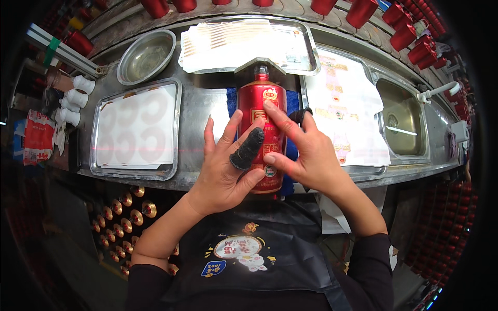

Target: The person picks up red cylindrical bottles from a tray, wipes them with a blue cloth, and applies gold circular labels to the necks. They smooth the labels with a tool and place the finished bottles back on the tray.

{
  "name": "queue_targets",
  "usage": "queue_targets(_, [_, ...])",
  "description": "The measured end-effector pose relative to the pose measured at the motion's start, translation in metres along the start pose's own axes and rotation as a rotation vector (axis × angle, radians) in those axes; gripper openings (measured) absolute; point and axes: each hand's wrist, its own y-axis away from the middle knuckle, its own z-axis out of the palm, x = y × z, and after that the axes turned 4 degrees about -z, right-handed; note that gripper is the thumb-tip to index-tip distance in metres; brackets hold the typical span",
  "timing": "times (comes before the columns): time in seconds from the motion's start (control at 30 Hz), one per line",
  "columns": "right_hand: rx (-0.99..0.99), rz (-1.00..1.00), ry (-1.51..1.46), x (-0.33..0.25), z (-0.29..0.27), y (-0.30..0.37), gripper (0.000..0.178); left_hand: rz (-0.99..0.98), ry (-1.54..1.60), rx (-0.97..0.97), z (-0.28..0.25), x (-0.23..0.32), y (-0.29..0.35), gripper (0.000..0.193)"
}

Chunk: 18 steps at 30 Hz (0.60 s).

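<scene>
- Black apron (301,233), nearest the viewer, hangs below the edge of the steel worktop (191,109).
- Left hand (220,168): fingers fanned apart over the near left side of the bottle, one in a black finger cover (248,149); it grips nothing; whether its tips touch the surface is hard to tell.
- Right hand (314,155): spread, thumb and index tips resting on the bottle's upper face; it does not close round the body.
- Red bottle (274,137): on the worktop between the hands, apparently lying down, base toward the person; the body looks rigid and glossy, probably slippery and, if glass or ceramic, heavy and breakable; contents cannot be told; the rounded flanks would offer the surest hold, one palm each side, with light pressure over the printed front.
- Blue cloth (293,98) beneath the bottle, likely cushioning and checking slip; at the far end, a dark angled bracket (249,67) around the neck.
- Flanking: left tray (178,103) and right tray (386,168), each with printed sheets.
- Beyond: metal bowl (148,58); far tray (313,52); sink (399,119) at right; red containers (362,11) behind.
</scene>
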Motion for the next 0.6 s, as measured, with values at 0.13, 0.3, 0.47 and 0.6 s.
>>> queue_targets(0.13, [-0.001, 0.005, 0.018, -0.002, 0.006, -0.002, 0.083, -0.01, -0.011, -0.024, 0.0, -0.005, -0.001, 0.072])
queue_targets(0.3, [-0.044, 0.042, 0.032, -0.001, 0.008, -0.001, 0.086, 0.01, -0.005, -0.034, 0.0, -0.012, 0.003, 0.074])
queue_targets(0.47, [-0.015, 0.069, -0.071, -0.004, 0.003, 0.001, 0.086, -0.032, 0.162, 0.04, 0.008, -0.014, 0.015, 0.083])
queue_targets(0.6, [-0.02, 0.084, -0.043, -0.006, 0.0, 0.002, 0.087, -0.234, 0.562, 0.09, 0.016, -0.024, 0.019, 0.088])
